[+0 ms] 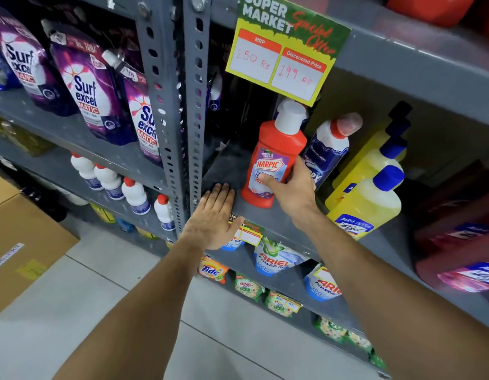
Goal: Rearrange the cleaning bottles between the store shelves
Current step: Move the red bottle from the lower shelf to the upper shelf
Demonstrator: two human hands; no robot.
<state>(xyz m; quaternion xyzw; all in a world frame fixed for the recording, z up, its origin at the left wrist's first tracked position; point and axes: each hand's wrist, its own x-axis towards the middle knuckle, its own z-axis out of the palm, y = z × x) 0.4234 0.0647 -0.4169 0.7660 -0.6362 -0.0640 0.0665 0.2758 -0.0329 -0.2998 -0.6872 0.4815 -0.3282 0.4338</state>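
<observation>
A red Harpic bottle (273, 149) with a white cap stands upright near the front of the grey shelf (224, 165). My right hand (291, 192) grips its lower right side, thumb across the label. My left hand (214, 215) rests flat and open on the shelf's front edge, just left of the bottle and apart from it. Behind the red bottle leans a blue and white bottle (329, 148) with a red cap. Yellow bottles (366, 198) with blue caps stand to the right.
A perforated grey upright post (180, 105) divides the racks. Purple Surf Excel pouches (87, 86) fill the left rack, small white bottles (133, 194) below them. A price sign (284, 50) hangs overhead. Dark red jugs (457, 242) sit far right; cardboard boxes (24, 242) on the floor.
</observation>
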